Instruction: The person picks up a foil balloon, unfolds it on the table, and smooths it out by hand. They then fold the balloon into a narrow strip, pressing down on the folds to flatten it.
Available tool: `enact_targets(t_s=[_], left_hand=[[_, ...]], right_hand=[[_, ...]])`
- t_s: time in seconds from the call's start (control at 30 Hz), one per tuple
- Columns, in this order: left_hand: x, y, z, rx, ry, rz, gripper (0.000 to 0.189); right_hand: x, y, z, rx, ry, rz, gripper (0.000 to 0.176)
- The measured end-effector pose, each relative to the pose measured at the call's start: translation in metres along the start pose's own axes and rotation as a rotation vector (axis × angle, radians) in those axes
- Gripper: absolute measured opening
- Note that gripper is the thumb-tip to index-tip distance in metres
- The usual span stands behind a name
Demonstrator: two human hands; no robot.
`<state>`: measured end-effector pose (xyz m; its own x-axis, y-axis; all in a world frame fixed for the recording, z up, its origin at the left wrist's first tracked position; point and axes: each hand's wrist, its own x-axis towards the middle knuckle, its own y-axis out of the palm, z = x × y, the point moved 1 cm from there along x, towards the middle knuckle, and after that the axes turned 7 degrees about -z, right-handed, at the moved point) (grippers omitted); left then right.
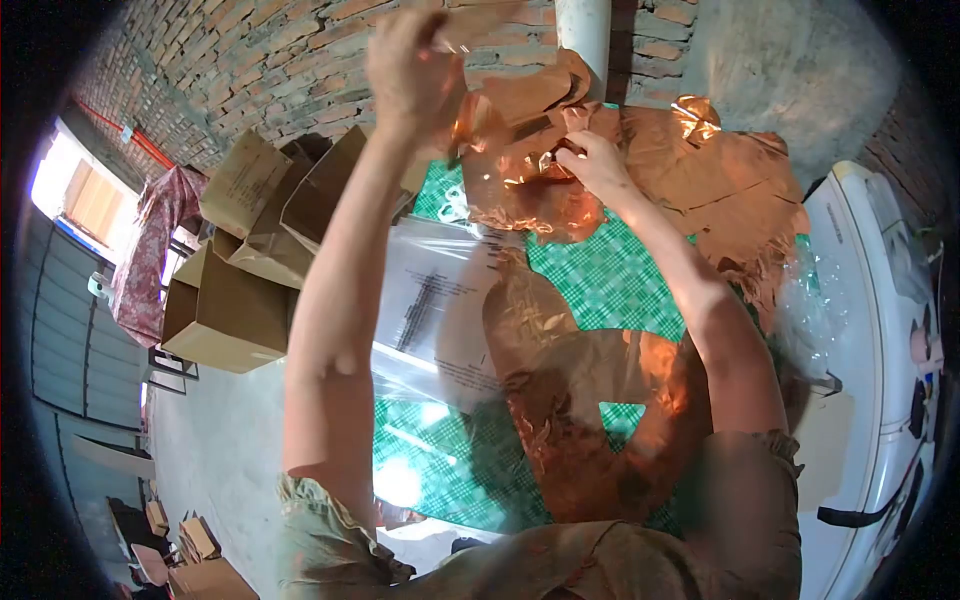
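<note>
My left hand [400, 75] is raised high over the far left side of the table. Its fingers are smeared by motion, so what they hold, if anything, cannot be made out. Lower and to the right, my right hand [597, 165] has its fingers closed on crumpled, shiny copper-coloured foil [540, 180]. Large brown-copper sheets [700, 165] spread around that hand, with torn, frayed edges. Nearer my body lies another copper-coloured sheet [560, 400] with cut-out openings. A small crumpled piece of foil [697, 118] rests on the far sheets.
A green checked cloth [610, 275] covers the table. Clear plastic bags with printed text [430, 310] lie left of centre. Open cardboard boxes [225, 310] are stacked at the left. A white appliance [850, 370] stands close on the right. A brick wall [270, 60] and white pipe [583, 40] rise behind.
</note>
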<state>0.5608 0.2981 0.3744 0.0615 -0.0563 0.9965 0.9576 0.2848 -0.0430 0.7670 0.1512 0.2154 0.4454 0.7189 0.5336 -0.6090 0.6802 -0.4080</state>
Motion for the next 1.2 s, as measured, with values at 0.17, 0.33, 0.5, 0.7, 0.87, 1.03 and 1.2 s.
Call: enact_targets(t_s=[0.17,0.33,0.5,0.7,0.87,1.03,1.2], left_hand=[[-0.096,0.033,-0.010,-0.036,-0.374,0.468,0.024],[-0.129,0.039,-0.027,-0.193,-0.797,0.824,0.046],[-0.152,0.046,-0.024,-0.495,-1.096,0.924,0.051],[-0.154,0.037,-0.033,-0.701,-1.136,1.015,0.041],[-0.171,0.045,-0.035,-0.652,-1.212,0.957,0.028],[-0.173,0.045,-0.037,-0.772,-1.319,0.770,0.026],[-0.155,0.038,-0.037,-0.722,-1.319,0.723,0.030]], right_hand=[[0.008,0.009,-0.012,-0.027,-0.006,-0.002,0.037],[0.008,0.008,0.004,-0.100,0.015,-0.034,0.046],[0.010,0.013,-0.002,-0.174,0.042,-0.024,0.052],[0.012,0.019,-0.005,0.002,0.094,0.037,0.046],[0.015,0.031,-0.012,-0.097,-0.342,-0.333,0.037],[-0.009,0.007,0.027,-0.474,-0.783,-0.265,0.027],[-0.046,0.025,0.008,-0.607,-0.584,0.233,0.019]])
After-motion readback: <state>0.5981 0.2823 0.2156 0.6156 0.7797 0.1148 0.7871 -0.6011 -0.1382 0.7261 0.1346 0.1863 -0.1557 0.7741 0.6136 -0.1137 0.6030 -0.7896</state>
